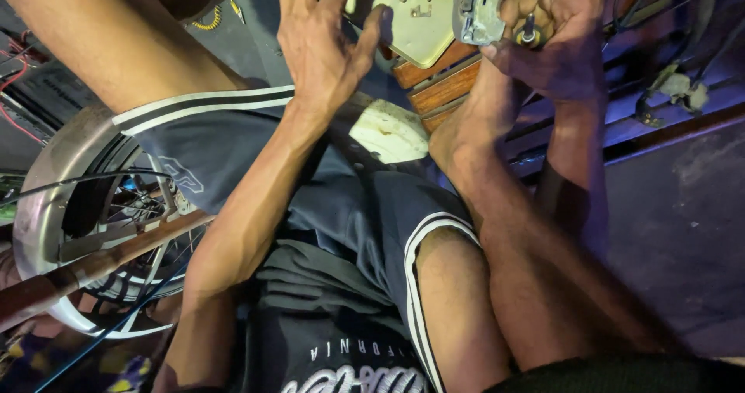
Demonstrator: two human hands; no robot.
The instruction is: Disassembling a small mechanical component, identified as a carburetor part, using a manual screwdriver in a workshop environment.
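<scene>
My left hand is raised with its fingers spread, empty, its thumb close to a pale yellowish plate fitted with small metal parts. My right hand is closed around a tool with a metal shaft, pressed beside a grey metal part at the top of the view. Under both lie brown wooden slats. My knees in dark shorts with white stripes fill the middle.
A wheel with a metal rim and spokes stands at the left, crossed by a rusty bar and thin cables. A white rounded piece sits below the slats. Wires hang over dark rails at the right.
</scene>
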